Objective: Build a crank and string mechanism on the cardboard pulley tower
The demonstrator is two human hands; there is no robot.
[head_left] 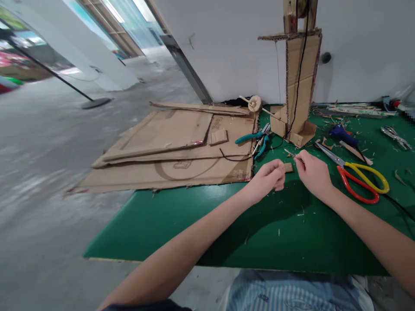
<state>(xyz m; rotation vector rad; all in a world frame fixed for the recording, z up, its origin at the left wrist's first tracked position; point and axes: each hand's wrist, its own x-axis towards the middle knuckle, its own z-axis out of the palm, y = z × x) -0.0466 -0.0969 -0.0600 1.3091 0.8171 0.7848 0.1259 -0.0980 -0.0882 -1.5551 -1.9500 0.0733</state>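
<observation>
My left hand point(268, 178) is closed in a loose fist over the green table point(181, 224), pinching a small square of cardboard point(288, 167). My right hand point(313, 172) is closed too, its fingertips pinched on a thin stick point(291, 153) that points up and left toward the cardboard piece. The two hands sit close together, a few centimetres apart. A cardboard tower point(300, 86) with a black cord running down it stands just behind them.
Large flat cardboard sheets point(171, 151) overhang the table's left edge. Teal-handled pliers point(256, 139) lie by the tower. Red-and-yellow scissors point(359, 177) lie right of my right hand, a blue tool point(343, 134) and metal pliers point(395, 137) beyond. Scraps litter the mat.
</observation>
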